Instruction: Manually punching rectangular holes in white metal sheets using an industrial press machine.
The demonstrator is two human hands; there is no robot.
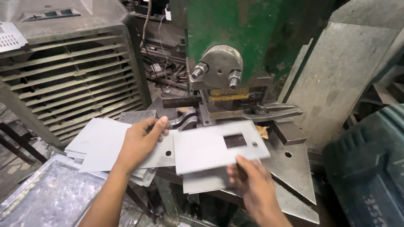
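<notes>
R hand [252,185] holds a grey metal plate [219,147] by its near edge, fingers [248,164] pinched on it, thumb side under. The plate has a rectangular cutout [235,141] far from those fingers, toward the press. It's blurred, so prob. in motion; it sits just in front of the green press [235,38], over the press bed [294,168], and I can't tell if it touches the bed or hangs just above.

L hand [141,143] lies flat on the top sheet of a stack of blank sheets [101,143], fingers [156,128] spread narrow, thumb toward the press, pressing down, not gripping as far as I can see. A small hole [168,153] in that sheet shows just right of the fingers.

Beyond the fingers: the die and clamp [269,111] under the press head, two big bolts [216,73] above. Left of the L hand, a slatted metal cabinet [71,75]; below it, a shiny tray [50,197].

Risks, as I judge them:
- Plate edges look raw; the R pinch grip is on an edge, so a slip = cut fingers.
- Plate held by one edge only, far end heavy w/ the cutout side out; it could tip and catch on the clamp.
- R fingers are near the die zone; if the press cycles, pinch hazard.
- The stack is fanned out over the surface edge; L hand pressure off-centre could slide sheets off.
</notes>
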